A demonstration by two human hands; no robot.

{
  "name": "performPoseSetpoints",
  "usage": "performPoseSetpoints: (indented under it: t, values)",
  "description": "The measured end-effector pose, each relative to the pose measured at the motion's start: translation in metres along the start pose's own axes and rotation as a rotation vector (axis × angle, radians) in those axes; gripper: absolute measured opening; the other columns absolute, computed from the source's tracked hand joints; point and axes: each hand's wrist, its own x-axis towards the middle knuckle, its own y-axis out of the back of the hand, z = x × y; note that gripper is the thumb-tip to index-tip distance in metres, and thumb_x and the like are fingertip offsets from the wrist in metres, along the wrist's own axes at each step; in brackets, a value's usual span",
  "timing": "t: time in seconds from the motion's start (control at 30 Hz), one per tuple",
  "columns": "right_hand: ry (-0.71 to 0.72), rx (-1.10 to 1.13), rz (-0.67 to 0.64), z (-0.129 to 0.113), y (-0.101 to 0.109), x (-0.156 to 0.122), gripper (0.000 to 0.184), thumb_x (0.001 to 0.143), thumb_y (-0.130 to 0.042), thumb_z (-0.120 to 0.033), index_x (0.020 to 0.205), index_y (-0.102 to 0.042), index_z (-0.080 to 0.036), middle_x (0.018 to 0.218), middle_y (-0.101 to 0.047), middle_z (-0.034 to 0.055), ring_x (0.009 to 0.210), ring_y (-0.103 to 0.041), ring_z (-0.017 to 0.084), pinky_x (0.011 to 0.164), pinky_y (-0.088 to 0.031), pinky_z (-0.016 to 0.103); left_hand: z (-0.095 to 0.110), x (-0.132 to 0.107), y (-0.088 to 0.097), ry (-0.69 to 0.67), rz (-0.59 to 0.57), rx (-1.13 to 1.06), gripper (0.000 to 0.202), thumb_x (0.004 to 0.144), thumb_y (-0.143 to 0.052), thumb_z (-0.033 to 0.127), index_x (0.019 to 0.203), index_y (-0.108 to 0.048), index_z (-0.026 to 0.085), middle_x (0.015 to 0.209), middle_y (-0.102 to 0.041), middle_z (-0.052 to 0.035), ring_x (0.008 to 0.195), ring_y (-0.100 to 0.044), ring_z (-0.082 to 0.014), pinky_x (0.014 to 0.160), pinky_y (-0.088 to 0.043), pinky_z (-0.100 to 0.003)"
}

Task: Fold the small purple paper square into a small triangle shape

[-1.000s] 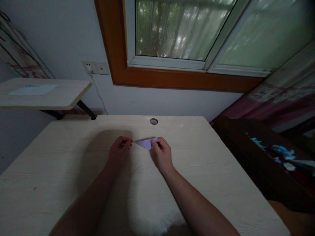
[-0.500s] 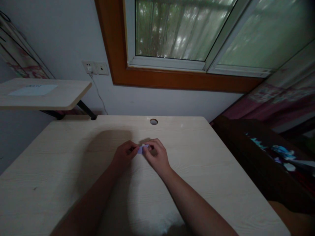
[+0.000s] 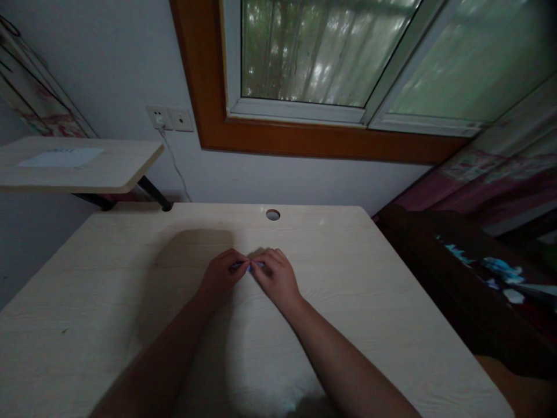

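A small pale purple folded paper [image 3: 249, 266] lies on the light wooden table [image 3: 108, 278], almost hidden between my fingertips. My left hand [image 3: 223, 276] pinches its left side with curled fingers. My right hand [image 3: 275, 277] pinches its right side, fingertips touching those of the left hand. Both forearms rest low over the table.
A round cable hole [image 3: 272, 215] sits near the table's far edge. A raised side shelf [image 3: 108, 168] with a white sheet [image 3: 61, 157] stands at the left. Wall sockets [image 3: 169, 119] and a window are behind. A dark bed frame [image 3: 456, 273] lies to the right.
The paper was a visible triangle stretched between my hands. Both hands have come together at the table's middle, and the paper is now folded small and nearly covered.
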Motion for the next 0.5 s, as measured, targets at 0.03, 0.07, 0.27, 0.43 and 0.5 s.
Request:
performPoseSetpoints:
  t: [0.03, 0.07, 0.27, 0.43, 0.5]
  values:
    - [-0.008, -0.001, 0.002, -0.001, 0.000, 0.000, 0.007, 0.090, -0.063, -0.022, 0.090, -0.070, -0.024, 0.085, -0.067, 0.0047, 0.085, -0.057, 0.021, 0.079, -0.045, 0.036, 0.000, 0.000, 0.000, -0.006, 0.002, 0.007, 0.010, 0.089, -0.061, 0.024, 0.084, -0.068, 0.020, 0.082, -0.067, -0.0024, 0.079, -0.062, -0.0155, 0.078, -0.046, -0.026]
    - [-0.014, -0.001, 0.006, -0.001, 0.000, 0.000, 0.007, 0.090, -0.063, -0.022, 0.089, -0.069, -0.024, 0.084, -0.067, 0.0045, 0.084, -0.057, 0.021, 0.078, -0.045, 0.036, 0.001, 0.000, 0.000, -0.007, 0.003, 0.013, 0.010, 0.089, -0.061, 0.024, 0.084, -0.068, 0.020, 0.081, -0.066, -0.0025, 0.078, -0.062, -0.0156, 0.078, -0.046, -0.026]
    - [-0.096, 0.013, 0.097, 0.005, 0.003, 0.000, 0.006, 0.088, -0.064, -0.022, 0.085, -0.069, -0.023, 0.080, -0.065, 0.0035, 0.080, -0.057, 0.020, 0.075, -0.045, 0.034, 0.005, 0.001, 0.002, 0.034, 0.037, 0.017, 0.011, 0.087, -0.061, 0.024, 0.080, -0.068, 0.020, 0.080, -0.066, -0.0027, 0.076, -0.062, -0.0160, 0.075, -0.046, -0.026]
    - [-0.287, 0.096, 0.272, 0.015, 0.009, 0.003, 0.008, 0.087, -0.064, -0.025, 0.083, -0.070, -0.021, 0.078, -0.063, 0.0022, 0.072, -0.056, 0.017, 0.067, -0.045, 0.030, 0.001, 0.001, 0.003, 0.094, 0.074, -0.010, 0.011, 0.088, -0.061, 0.026, 0.080, -0.067, 0.020, 0.081, -0.067, -0.0020, 0.076, -0.062, -0.0153, 0.072, -0.047, -0.025]
    - [-0.309, 0.149, 0.281, 0.016, 0.010, 0.004, 0.012, 0.089, -0.062, -0.027, 0.087, -0.071, -0.021, 0.081, -0.064, 0.0029, 0.073, -0.057, 0.017, 0.068, -0.046, 0.030, -0.002, 0.001, 0.003, 0.107, 0.082, -0.021, 0.012, 0.088, -0.061, 0.027, 0.081, -0.067, 0.020, 0.081, -0.067, -0.0016, 0.076, -0.062, -0.0152, 0.071, -0.046, -0.025]
